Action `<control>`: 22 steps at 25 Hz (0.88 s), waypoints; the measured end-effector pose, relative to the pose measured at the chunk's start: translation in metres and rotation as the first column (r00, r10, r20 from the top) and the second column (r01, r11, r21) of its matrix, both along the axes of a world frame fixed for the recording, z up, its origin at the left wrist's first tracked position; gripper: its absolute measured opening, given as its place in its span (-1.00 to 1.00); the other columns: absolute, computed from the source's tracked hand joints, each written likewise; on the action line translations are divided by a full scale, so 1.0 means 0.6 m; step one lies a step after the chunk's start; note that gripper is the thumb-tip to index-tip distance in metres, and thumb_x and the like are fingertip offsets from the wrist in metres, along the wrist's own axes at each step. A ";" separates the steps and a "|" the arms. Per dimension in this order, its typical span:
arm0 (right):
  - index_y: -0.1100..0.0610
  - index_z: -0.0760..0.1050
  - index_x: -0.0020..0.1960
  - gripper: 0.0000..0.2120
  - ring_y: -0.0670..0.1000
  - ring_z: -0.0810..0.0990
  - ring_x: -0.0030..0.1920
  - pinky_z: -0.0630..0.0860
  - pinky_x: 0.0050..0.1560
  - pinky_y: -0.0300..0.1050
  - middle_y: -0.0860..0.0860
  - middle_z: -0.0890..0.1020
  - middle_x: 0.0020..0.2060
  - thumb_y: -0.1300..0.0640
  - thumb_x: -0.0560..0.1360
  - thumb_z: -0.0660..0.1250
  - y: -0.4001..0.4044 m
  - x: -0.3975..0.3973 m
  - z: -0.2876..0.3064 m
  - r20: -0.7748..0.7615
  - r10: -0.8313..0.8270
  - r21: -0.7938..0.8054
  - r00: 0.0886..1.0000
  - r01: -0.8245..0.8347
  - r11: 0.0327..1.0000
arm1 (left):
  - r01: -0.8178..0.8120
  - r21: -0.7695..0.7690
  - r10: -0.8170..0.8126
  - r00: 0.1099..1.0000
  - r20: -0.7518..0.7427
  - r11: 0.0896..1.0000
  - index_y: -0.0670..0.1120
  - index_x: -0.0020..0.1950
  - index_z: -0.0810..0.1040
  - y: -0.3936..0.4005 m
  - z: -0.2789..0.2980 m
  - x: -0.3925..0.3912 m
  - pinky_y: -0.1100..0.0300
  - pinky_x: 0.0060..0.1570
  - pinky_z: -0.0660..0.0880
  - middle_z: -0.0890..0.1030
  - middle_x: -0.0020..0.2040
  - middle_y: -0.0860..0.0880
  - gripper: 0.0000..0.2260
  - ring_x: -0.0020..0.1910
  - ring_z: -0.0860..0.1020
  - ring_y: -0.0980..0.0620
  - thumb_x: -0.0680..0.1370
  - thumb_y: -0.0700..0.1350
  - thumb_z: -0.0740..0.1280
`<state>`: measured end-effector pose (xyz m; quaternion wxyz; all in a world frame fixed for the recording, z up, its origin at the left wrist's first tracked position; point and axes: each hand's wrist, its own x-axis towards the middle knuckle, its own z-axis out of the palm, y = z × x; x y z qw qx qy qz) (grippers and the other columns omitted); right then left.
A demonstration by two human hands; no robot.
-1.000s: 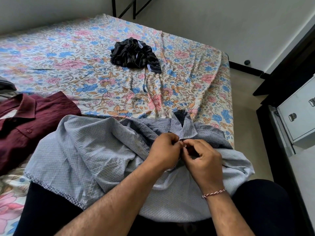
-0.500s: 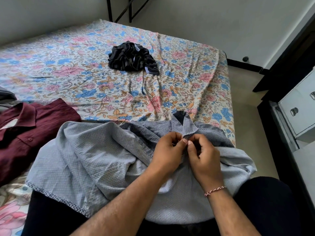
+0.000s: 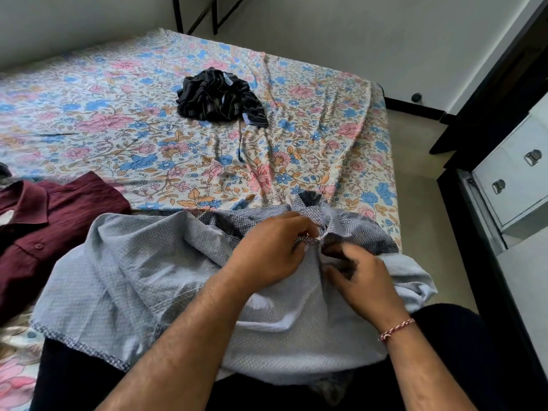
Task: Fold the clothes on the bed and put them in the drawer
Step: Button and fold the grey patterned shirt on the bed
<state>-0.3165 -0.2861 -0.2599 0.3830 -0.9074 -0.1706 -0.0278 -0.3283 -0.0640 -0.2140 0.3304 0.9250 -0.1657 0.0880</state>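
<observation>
Grey-blue shirt (image 3: pixel 142 271) lies low centre, draped over the bed (image 3: pixel 148 149) edge and the person's lap. Left hand (image 3: pixel 271 250) pinches the placket near the collar; right hand (image 3: pixel 360 277) sits just beside, fingers (image 3: pixel 335 250) curled on the fabric. Maroon shirt (image 3: pixel 44 226) left, dark striped garment (image 3: pixel 218 96) upper centre, white drawers (image 3: pixel 510 179) right.

- One view only, worn on the person's head, looking forward and down.
- Close below it lie both forearms and a shirt (image 3: pixel 142 271) over the lap.
- The bed (image 3: pixel 124 120) stretches ahead to the walls.
- A drawer unit (image 3: pixel 510 185) stands at the right edge.
</observation>
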 end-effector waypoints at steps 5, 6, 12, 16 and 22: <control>0.04 0.71 -0.12 -0.98 -0.12 0.64 -0.24 0.56 -0.19 -0.28 -0.09 0.72 -0.26 0.13 0.50 0.51 -0.029 0.050 0.048 -0.105 -0.022 0.314 0.994 0.054 0.948 | -0.156 0.169 0.150 0.987 0.048 0.973 0.06 -0.01 0.63 0.050 0.036 0.084 0.17 -0.07 0.57 0.63 -0.11 0.14 -0.90 -0.17 0.57 0.14 0.57 0.04 0.49; 0.08 0.72 -0.12 -0.97 -0.08 0.65 -0.22 0.57 -0.16 -0.25 -0.05 0.73 -0.25 0.14 0.50 0.51 -0.036 0.074 0.067 -0.110 -0.010 0.324 0.994 0.046 0.945 | -0.044 0.141 0.047 0.999 -0.021 0.989 0.06 -0.07 0.62 0.064 0.053 0.115 0.20 -0.14 0.54 0.62 -0.18 0.14 -0.87 -0.22 0.56 0.16 0.53 0.03 0.54; 0.06 0.68 -0.22 -0.88 -0.12 0.57 -0.31 0.51 -0.16 -0.15 -0.09 0.67 -0.33 0.11 0.47 0.57 -0.041 0.220 0.169 0.060 -0.327 0.358 0.943 0.285 0.889 | 0.113 0.188 -0.149 0.970 0.191 0.976 0.06 0.02 0.69 0.075 0.164 0.279 0.14 -0.12 0.58 0.68 -0.09 0.14 -0.94 -0.14 0.61 0.19 0.60 -0.06 0.42; 0.01 0.68 -0.14 -0.93 -0.24 0.61 -0.26 0.53 -0.20 -0.24 -0.19 0.66 -0.31 0.11 0.48 0.56 -0.021 0.192 0.201 0.358 -0.396 0.253 0.845 0.321 0.913 | -0.257 0.285 0.071 0.843 0.533 0.923 0.05 0.12 0.59 0.046 0.150 0.278 -0.01 -0.25 0.59 0.65 -0.01 0.03 -0.88 0.00 0.61 -0.11 0.60 -0.06 0.38; -0.03 0.66 -0.22 -0.83 -0.19 0.62 -0.29 0.54 -0.17 -0.22 -0.18 0.69 -0.31 0.18 0.47 0.56 -0.029 0.082 0.070 -0.016 -0.254 0.162 0.967 0.253 0.954 | -0.389 0.057 0.384 0.920 0.078 0.919 0.10 0.06 0.53 0.050 0.011 0.098 0.04 -0.23 0.50 0.66 -0.14 0.02 -0.90 -0.16 0.59 -0.13 0.60 -0.10 0.33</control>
